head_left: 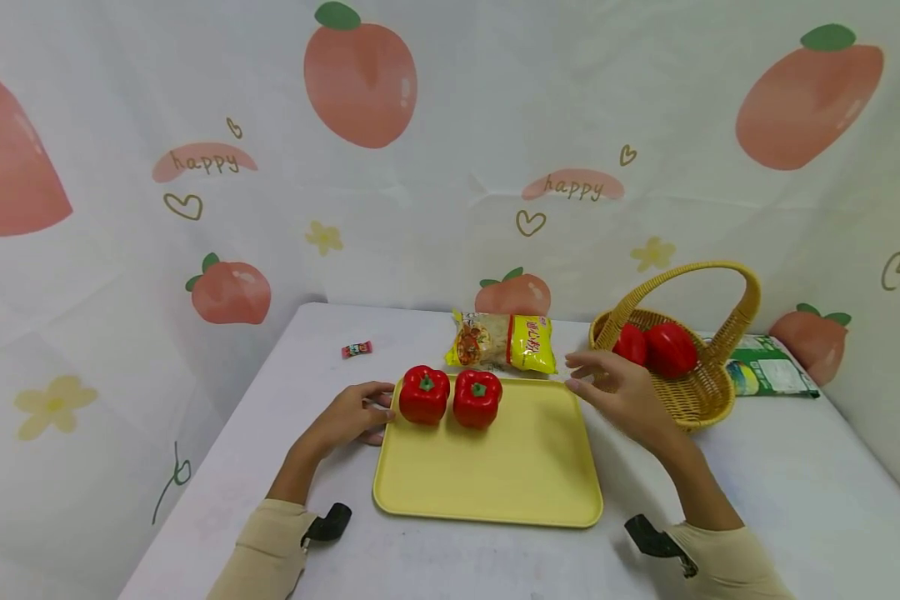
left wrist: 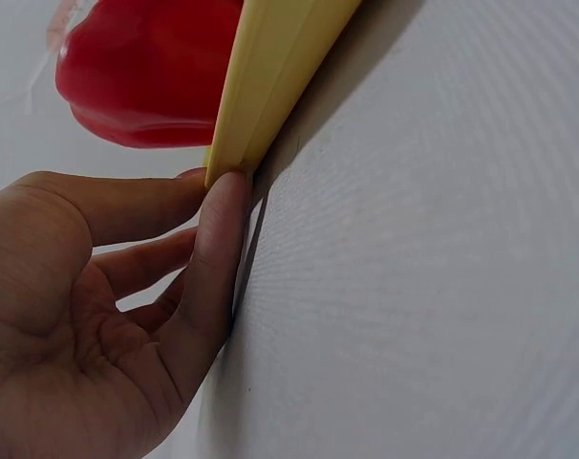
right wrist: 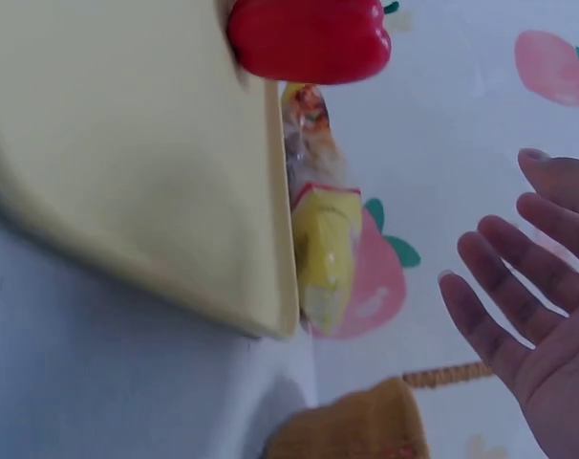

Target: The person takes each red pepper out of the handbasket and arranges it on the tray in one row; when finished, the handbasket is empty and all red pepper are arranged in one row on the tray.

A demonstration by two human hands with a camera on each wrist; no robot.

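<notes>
My left hand (head_left: 348,414) pinches the left rim of a yellow tray (head_left: 487,483) between thumb and finger, close over the white table; the left wrist view shows the grip near a corner. Two red bell peppers (head_left: 423,400) with green stems sit side by side on the tray's back left part. Over the tray's back right corner, the right hand (head_left: 622,396) holds nothing, its fingers spread and relaxed. In the right wrist view that hand (left wrist: 89,316) has no counterpart, but the right palm (right wrist: 547,316) shows apart from the tray's rim.
Behind the tray lies a clear and yellow food bag (head_left: 536,343). A wicker basket (head_left: 690,406) with a tall handle stands at the right, with red vegetables (head_left: 671,348) inside. Beyond it lies a green and white packet (head_left: 772,371). A small red wrapper (head_left: 357,350) lies back left.
</notes>
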